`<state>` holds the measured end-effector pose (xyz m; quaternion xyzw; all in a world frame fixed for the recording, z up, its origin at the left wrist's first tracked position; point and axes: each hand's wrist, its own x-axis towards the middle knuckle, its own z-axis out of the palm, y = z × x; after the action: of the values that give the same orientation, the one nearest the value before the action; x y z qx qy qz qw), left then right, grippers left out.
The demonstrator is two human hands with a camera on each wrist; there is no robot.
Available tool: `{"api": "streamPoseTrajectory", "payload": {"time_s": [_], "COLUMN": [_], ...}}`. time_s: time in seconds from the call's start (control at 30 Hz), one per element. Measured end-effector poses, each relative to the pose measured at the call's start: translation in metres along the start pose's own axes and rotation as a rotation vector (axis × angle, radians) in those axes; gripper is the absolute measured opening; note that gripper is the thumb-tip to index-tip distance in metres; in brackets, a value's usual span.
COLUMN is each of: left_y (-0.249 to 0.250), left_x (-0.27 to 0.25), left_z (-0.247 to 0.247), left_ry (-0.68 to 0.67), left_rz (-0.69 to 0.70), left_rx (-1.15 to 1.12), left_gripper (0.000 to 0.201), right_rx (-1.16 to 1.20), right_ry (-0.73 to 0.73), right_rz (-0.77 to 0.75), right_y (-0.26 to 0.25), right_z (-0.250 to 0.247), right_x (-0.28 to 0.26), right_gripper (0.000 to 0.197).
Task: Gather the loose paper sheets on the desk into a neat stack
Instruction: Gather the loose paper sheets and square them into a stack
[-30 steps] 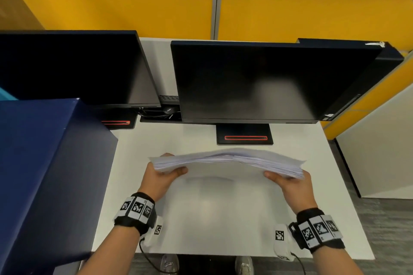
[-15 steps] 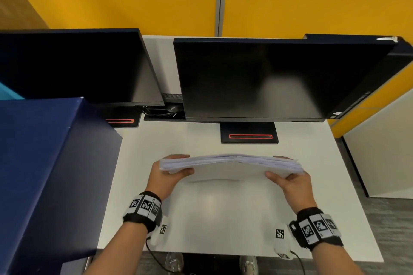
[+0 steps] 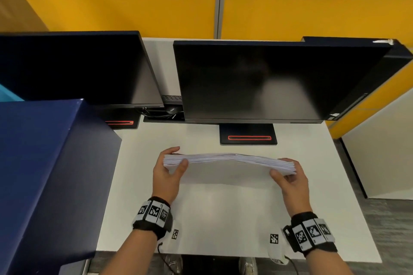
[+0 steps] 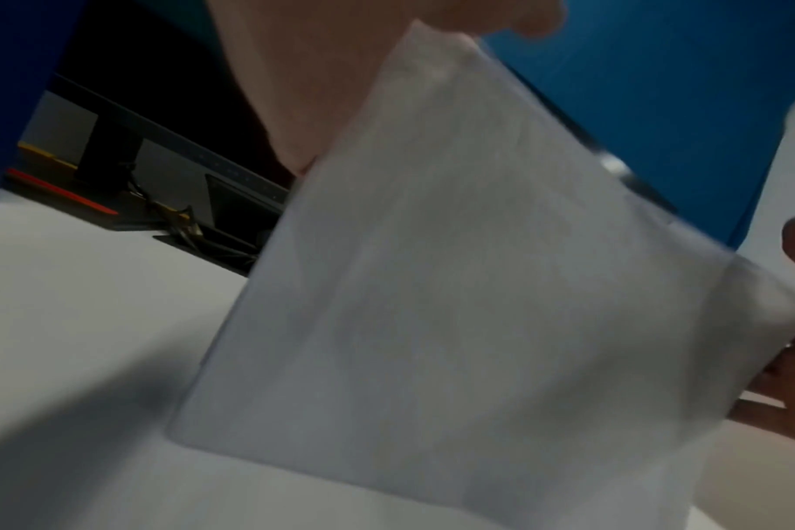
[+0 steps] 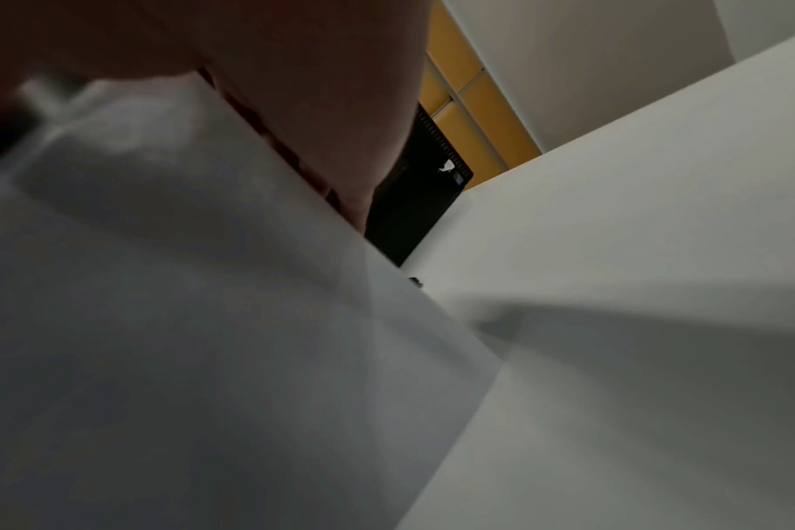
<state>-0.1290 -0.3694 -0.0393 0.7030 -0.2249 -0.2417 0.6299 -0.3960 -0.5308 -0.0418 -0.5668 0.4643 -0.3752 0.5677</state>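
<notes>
A thick stack of white paper sheets (image 3: pixel 230 159) stands upright on its long edge on the white desk (image 3: pixel 223 219), its top edge toward me. My left hand (image 3: pixel 171 166) grips its left end, thumb on the near face and fingers behind. My right hand (image 3: pixel 288 174) grips the right end the same way. The sheet edges at the right end are slightly stepped. In the left wrist view the stack (image 4: pixel 455 304) fills the middle, with my left hand (image 4: pixel 323 89) above it. The right wrist view shows the paper (image 5: pixel 182 304) blurred under my right hand (image 5: pixel 323 89).
Two dark monitors (image 3: pixel 257 80) (image 3: pixel 73 69) stand at the back of the desk on black bases with red stripes (image 3: pixel 249 138). A dark blue partition (image 3: pixel 44 174) rises along the left side. Yellow panels (image 3: pixel 134 2) form the back wall. The desk's right edge drops to grey floor (image 3: pixel 391 230).
The stack has come down from a raised, fanned hold until its lower edge meets the desk. Its sheet edges are more even than a second ago. Both hands kept their grip.
</notes>
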Motion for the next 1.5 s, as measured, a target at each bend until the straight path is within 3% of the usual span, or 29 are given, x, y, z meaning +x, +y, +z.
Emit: {"api": "streamPoseTrajectory", "payload": {"time_s": [0.07,0.17,0.23,0.4,0.43,0.47,0.53,0.57,0.6,0.7,0.77,0.87,0.9,0.97,1.07,1.2,1.33,1.5], "left_y": [0.008,0.014,0.012,0.006,0.003,-0.001,-0.012,-0.017,-0.02,-0.02,-0.012,-0.005,-0.006,-0.013,-0.015,-0.017,-0.03,-0.021], "left_x": [-0.005,-0.002,0.002,0.006,0.007,0.009,0.013,0.014,0.016,0.023,0.027,0.031,0.031,0.031,0.029,0.029,0.024,0.025], "left_z": [0.007,0.014,0.013,0.004,0.0,-0.004,-0.013,-0.016,-0.017,-0.012,-0.01,-0.013,-0.015,-0.015,-0.011,-0.012,-0.014,-0.012], "left_ry": [0.057,0.159,0.158,0.087,0.025,-0.041,-0.131,-0.157,-0.161,-0.129,-0.099,-0.103,-0.119,-0.154,-0.132,-0.095,-0.086,-0.096], "left_rz": [-0.003,-0.145,-0.164,-0.051,-0.017,-0.019,-0.085,-0.114,-0.139,-0.151,-0.094,-0.022,-0.027,-0.044,-0.052,-0.049,-0.102,-0.115], "left_rx": [-0.062,-0.12,-0.133,-0.047,-0.009,0.021,0.099,0.15,0.2,0.243,0.196,0.186,0.195,0.228,0.223,0.223,0.261,0.266], "left_gripper": [0.047,0.02,0.013,0.012,0.029,0.045,0.059,0.054,0.043,0.016,0.02,0.021,0.023,0.031,0.018,0.012,0.013,0.014], "right_rx": [0.045,0.02,0.037,-0.017,-0.04,-0.066,-0.108,-0.143,-0.191,-0.309,-0.256,-0.246,-0.233,-0.201,-0.209,-0.197,-0.269,-0.176], "right_ry": [0.073,0.218,0.238,0.178,0.129,0.063,-0.088,-0.133,-0.153,-0.071,0.012,0.05,0.033,-0.057,-0.052,0.022,-0.057,-0.02], "right_rz": [-0.031,0.02,0.022,-0.018,-0.028,-0.03,0.022,0.057,0.086,0.112,0.097,0.026,0.025,0.057,0.073,-0.004,0.074,-0.008], "right_y": [-0.007,-0.009,-0.007,-0.012,-0.011,-0.008,0.0,0.004,0.006,0.013,0.011,0.0,-0.001,0.003,0.004,-0.009,-0.001,-0.006], "right_z": [0.007,0.017,0.019,0.017,0.013,0.006,-0.006,-0.011,-0.012,-0.008,-0.006,-0.007,-0.007,-0.007,-0.001,0.006,0.006,-0.001], "right_x": [-0.002,0.003,0.009,0.015,0.017,0.018,0.021,0.02,0.021,0.022,0.025,0.025,0.025,0.023,0.024,0.023,0.015,0.015], "right_gripper": [0.039,0.032,0.027,0.015,0.009,0.017,0.052,0.061,0.058,0.023,0.026,0.053,0.049,0.023,0.02,0.03,0.028,0.037]}}
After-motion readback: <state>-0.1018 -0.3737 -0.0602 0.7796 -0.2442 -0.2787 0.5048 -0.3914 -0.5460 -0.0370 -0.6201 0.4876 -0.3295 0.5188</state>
